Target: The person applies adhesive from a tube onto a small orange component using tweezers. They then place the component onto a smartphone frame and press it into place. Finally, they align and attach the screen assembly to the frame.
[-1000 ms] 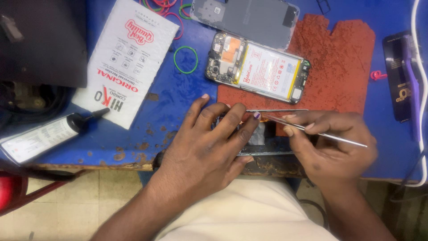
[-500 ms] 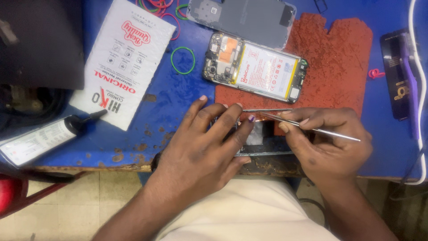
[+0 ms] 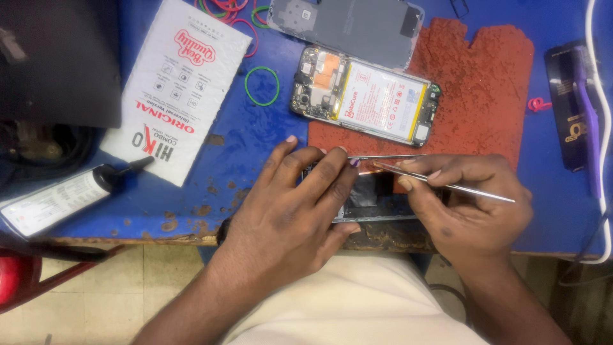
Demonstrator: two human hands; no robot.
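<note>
A: Starting at the left edge, there's a glue tube (image 3: 60,197) with a black nozzle lying on the blue bench (image 3: 242,147), and beside it a white printed packet (image 3: 172,89). A green rubber band (image 3: 262,85) sits just right of that packet.

B: And then the action. The left hand (image 3: 287,211) is spread flat, fingers pressed down on a dark phone part (image 3: 367,191) at the near edge of the bench. It's pinning it, not gripping it: palm down, fingers splayed, nothing enclosed.

A: What that part is exactly, I can't say. Most of it is under the hands. Looks like a frame or screen piece with a metal rim showing.

B: Further right, the right hand (image 3: 469,204) has a pair of thin metal tweezers (image 3: 440,182) pinched between thumb and fingers, tips pointing left toward the top edge of the part, right by the left fingertips.

A: So I'd judge this as the fine stage: holding the piece steady while the tips work at something small along that edge. Whether the tips hold anything, I can't tell.

B: Next move, I'd say, wants a steady left hand and a light touch at the tips.

A: Behind them, an opened phone (image 3: 365,96) with its battery showing rests partly on the red mat (image 3: 485,96), with a grey back cover (image 3: 348,29) above it.

B: And a purple-handled brush (image 3: 586,102) at far right.
</note>
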